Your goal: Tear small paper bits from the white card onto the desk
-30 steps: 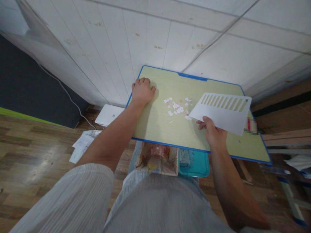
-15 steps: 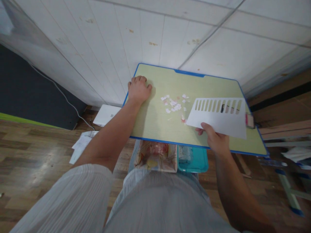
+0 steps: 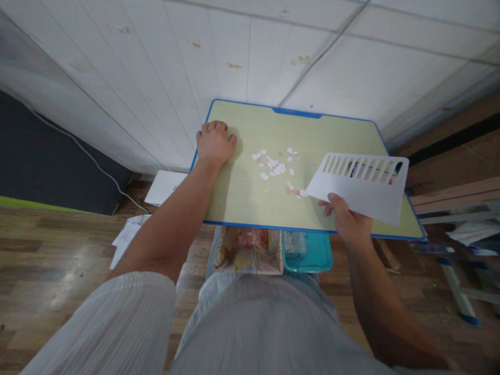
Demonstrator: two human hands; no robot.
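My left hand rests on the left side of a pale yellow folding table with a blue rim, fingers slightly bent and apart, holding nothing. In my right hand is a white slotted plate, gripped by its near edge and tilted above the table's right side. Through its row of slots I see small dark items that I cannot make out. Several small white and pinkish paper scraps lie in the middle of the tabletop. A few pinkish scraps lie by the plate's left corner.
Below the table's front edge are a patterned box and a turquoise tray. A white panelled wall stands behind. To the left, a white flat box and papers lie on the floor. A cable runs there.
The plate has moved right across the table and its right end is raised, covering the small item that showed beside it. My left hand stays on the tabletop. The whole view has shifted slightly.
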